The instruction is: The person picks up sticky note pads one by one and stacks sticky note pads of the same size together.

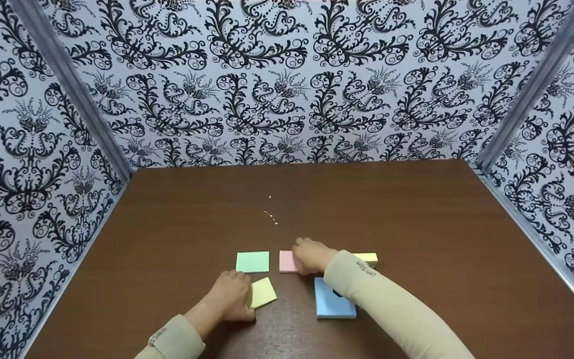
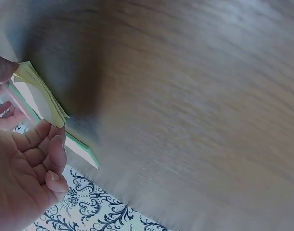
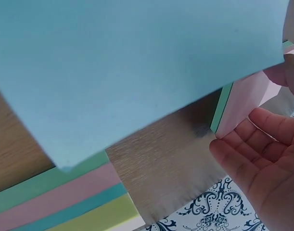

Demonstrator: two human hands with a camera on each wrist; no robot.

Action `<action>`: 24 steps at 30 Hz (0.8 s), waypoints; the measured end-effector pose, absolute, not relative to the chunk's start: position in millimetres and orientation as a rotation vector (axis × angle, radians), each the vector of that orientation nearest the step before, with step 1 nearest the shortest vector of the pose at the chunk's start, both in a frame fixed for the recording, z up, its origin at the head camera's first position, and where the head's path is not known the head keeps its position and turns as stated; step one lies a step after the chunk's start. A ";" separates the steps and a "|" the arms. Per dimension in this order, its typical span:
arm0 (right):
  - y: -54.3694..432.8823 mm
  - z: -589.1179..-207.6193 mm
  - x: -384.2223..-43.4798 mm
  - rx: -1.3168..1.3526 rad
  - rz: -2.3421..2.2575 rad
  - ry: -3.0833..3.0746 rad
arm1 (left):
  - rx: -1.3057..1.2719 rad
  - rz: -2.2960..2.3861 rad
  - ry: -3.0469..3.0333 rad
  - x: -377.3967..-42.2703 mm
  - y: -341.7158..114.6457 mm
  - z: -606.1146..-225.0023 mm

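Note:
My left hand (image 1: 232,295) pinches a small yellow sticky-note pad (image 1: 263,293) between thumb and fingers, and the pad sits tilted at the front of the table. In the left wrist view the sheets of that yellow pad (image 2: 43,94) fan apart along one edge. My right hand (image 1: 312,256) grips a pink sticky-note pad (image 1: 286,262) farther back; the right wrist view shows the pink pad (image 3: 245,98) with a green layer under it, thumb and fingertips at its opposite edges. A green sticky-note pad (image 1: 252,262) lies just beyond the left hand.
Beneath the right forearm lies a blue sticky-note pad (image 1: 334,305) with a dark mark, partly covered by the sleeve. A thicker yellow-topped block (image 1: 367,259) stands behind that sleeve, its side layered in several colours (image 3: 65,195). Patterned walls (image 1: 287,99) border the brown table (image 1: 192,209).

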State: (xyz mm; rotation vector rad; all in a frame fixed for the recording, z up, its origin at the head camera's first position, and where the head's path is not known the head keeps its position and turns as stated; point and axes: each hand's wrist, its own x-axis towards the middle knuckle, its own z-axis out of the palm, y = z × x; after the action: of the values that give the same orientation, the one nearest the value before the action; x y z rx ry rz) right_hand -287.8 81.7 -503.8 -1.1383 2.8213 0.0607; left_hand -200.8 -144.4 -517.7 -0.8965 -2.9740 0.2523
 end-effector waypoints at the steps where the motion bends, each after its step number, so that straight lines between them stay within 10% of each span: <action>1: 81.6 -503.7 -287.9 -1.141 0.058 2.821 | -0.893 0.245 -2.966 -200.7 -144.9 -516.9; 24: 78.3 -505.2 -289.3 -1.091 0.048 2.800 | -0.744 0.137 -2.944 -240.7 -107.7 -494.7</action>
State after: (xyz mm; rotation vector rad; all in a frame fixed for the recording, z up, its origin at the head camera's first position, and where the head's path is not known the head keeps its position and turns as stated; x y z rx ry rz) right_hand -289.3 78.3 -505.2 -1.0910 2.8002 0.0478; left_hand -240.7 -107.7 -494.7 -0.7435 -2.9439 0.1368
